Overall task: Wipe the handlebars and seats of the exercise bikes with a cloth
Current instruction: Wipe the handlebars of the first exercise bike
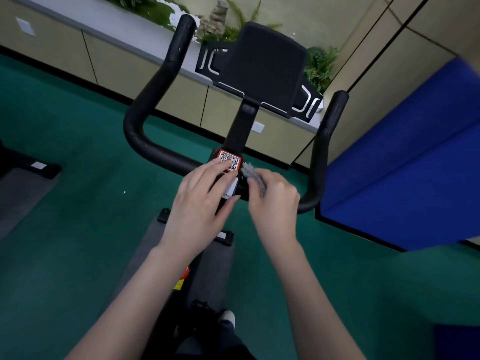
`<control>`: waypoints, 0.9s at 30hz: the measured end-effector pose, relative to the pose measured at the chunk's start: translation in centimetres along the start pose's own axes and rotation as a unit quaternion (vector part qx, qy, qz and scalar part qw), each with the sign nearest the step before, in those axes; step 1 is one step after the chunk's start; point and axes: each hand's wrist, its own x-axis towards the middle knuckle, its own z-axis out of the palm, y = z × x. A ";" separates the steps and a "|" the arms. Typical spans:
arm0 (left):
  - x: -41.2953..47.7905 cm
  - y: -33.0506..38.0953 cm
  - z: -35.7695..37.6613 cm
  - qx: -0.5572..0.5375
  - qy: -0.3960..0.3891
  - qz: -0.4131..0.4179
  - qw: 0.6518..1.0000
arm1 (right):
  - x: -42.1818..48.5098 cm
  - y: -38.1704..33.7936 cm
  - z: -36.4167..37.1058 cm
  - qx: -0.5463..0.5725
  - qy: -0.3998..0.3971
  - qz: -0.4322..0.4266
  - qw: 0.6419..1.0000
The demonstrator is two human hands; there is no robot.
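One exercise bike fills the view, its single black handlebar rising in two horns around one console. Two hands meet at the bar's middle. The left hand lies flat with straight fingers over the one red-framed QR sticker. The right hand grips one bunched grey cloth against the bar just right of the stem. One blue mat stands at the right.

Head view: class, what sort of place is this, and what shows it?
Probably a gym or fitness room: an exercise bike's handlebars and console, green floor, and a blue mat at the right.
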 end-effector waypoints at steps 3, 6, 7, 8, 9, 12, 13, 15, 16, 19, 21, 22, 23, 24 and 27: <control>0.0 0.0 0.1 0.001 0.003 0.006 1.000 | 0.3 1.5 -1.3 0.000 -0.024 -0.016 1.000; -0.1 -0.1 0.3 -0.001 0.011 0.000 1.000 | 0.4 2.6 -2.6 0.015 -0.031 0.000 0.999; -0.1 -0.1 0.3 -0.003 0.013 -0.003 1.000 | 0.7 2.4 -2.4 0.020 -0.040 -0.001 0.999; -0.1 -0.1 0.4 -0.004 0.014 -0.004 1.000 | 1.1 2.0 -1.8 0.021 -0.048 -0.009 0.999; -0.2 -0.2 0.4 -0.003 0.014 -0.004 1.000 | 1.3 1.4 -1.3 0.023 -0.052 -0.019 0.998; -0.2 -0.4 0.3 0.002 0.009 0.004 1.000 | 1.5 1.1 -0.8 0.046 -0.046 -0.024 0.998; -0.2 -0.5 0.3 0.003 0.008 0.005 1.000 | 1.3 1.7 -1.2 0.046 -0.042 -0.021 0.998; -0.2 -0.5 0.4 0.001 0.009 0.003 1.000 | 0.9 2.7 -2.1 0.029 -0.026 -0.011 0.999; -0.2 -0.4 0.4 -0.002 0.011 0.000 1.000 | 0.8 2.9 -2.3 0.021 -0.018 -0.005 1.000; -0.2 -0.4 0.5 -0.011 0.017 -0.009 1.000 | 1.8 1.7 -1.4 0.013 -0.029 0.003 0.999; -0.2 -0.4 0.5 -0.013 0.017 -0.010 1.000 | 2.8 0.4 -0.4 0.003 -0.068 0.002 0.998; -0.2 -0.5 0.4 -0.014 0.015 -0.009 1.000 | 3.1 0.1 -0.3 0.000 -0.089 -0.001 0.996; -0.2 -0.5 0.4 -0.014 0.014 -0.008 1.000 | 3.4 0.3 -0.4 -0.006 -0.105 -0.003 0.994; -0.2 -0.5 0.5 -0.015 0.013 -0.007 1.000 | 3.5 0.8 -0.7 -0.021 -0.118 -0.003 0.993; -0.3 -0.6 0.5 -0.019 0.011 -0.008 1.000 | 3.8 2.9 -2.3 -0.068 -0.148 0.016 0.986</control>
